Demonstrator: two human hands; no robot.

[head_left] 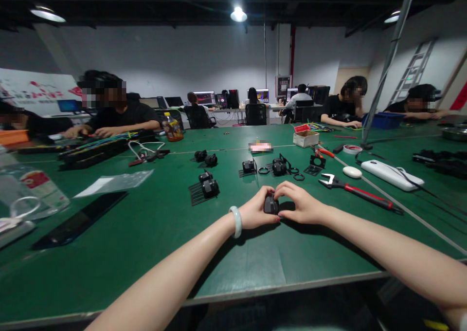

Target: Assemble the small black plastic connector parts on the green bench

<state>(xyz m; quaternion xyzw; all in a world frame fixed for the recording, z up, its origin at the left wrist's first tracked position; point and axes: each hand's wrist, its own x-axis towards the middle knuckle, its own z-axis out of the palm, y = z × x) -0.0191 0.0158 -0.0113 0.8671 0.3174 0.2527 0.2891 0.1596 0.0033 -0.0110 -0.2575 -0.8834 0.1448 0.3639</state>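
Note:
Both hands meet at a small black plastic part (270, 205) just above the green table, near its front edge. My left hand (256, 211), with a pale bangle at the wrist, is closed round the part's left side. On the other side, the fingers and thumb of my right hand (301, 203) curl in and grip the part too. Beyond them lie similar black parts with slatted plates (279, 167) and loose black ring nuts (299, 177). Another black assembly with a slatted plate (208, 189) rests to the left of my hands.
An adjustable wrench (359, 193) with red-black handle lies right, near a white power bank (392, 174) and a white oval object (352, 172). A dark flat panel (82, 219) and plastic bag (115, 182) lie left. A metal pole (386, 68) rises at right. Other people sit across the table.

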